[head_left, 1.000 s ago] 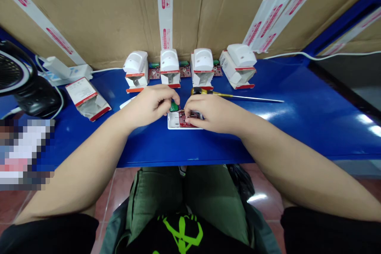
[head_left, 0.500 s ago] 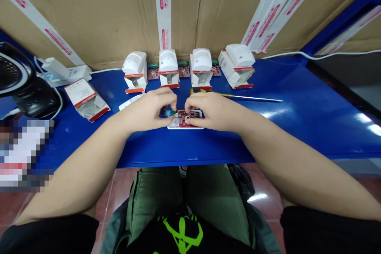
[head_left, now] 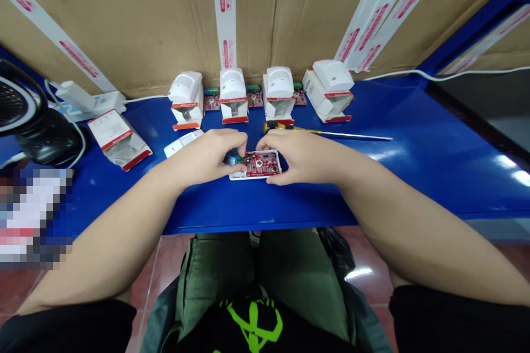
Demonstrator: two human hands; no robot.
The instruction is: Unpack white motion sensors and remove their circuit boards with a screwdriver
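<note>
The left hand (head_left: 199, 157) is pinching a small blue-green component (head_left: 231, 160) against the edge of a red circuit board (head_left: 260, 164), which is sitting in a white casing (head_left: 248, 177) on the blue desk (head_left: 414, 187). The right hand (head_left: 302, 157) is grasping the casing's right side, with a screwdriver (head_left: 290, 129) lying just behind.

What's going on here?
One person is working bare-handed at a blue bench. The left hand pinches a small green-and-blue part at the edge of a red circuit board seated in a white plastic casing. The right hand cups the casing's right side. A black-and-yellow screwdriver lies just behind, near a row of white sensor units.
</note>
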